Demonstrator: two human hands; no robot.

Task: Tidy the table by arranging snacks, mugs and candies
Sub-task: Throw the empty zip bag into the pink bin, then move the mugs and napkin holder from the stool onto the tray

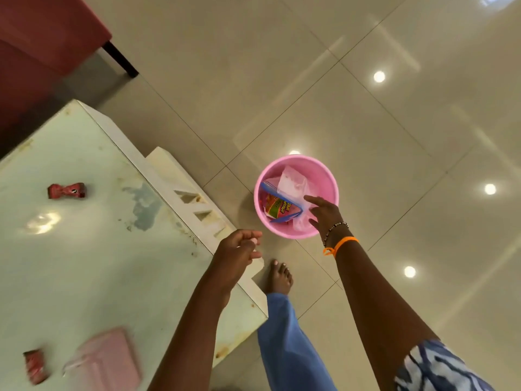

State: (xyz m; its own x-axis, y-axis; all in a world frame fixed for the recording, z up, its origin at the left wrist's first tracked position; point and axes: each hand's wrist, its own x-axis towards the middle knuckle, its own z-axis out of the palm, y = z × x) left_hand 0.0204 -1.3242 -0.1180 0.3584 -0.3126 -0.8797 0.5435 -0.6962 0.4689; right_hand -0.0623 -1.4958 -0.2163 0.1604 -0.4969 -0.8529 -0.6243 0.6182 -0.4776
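Observation:
A pink bucket stands on the floor to the right of the table. Inside it lie a clear zip bag with a blue strip and a colourful snack packet. My right hand hovers over the bucket's near right rim with fingers spread, holding nothing. My left hand hangs above the table's corner, fingers loosely curled; a small pale thing at its fingertips is too blurred to tell. On the white table lie a red candy, another red candy and a pink packet.
A red chair with a dark leg stands behind the table at the top left. The glossy tiled floor spreads out to the right. My bare foot stands beside the table's stepped edge, close to the bucket.

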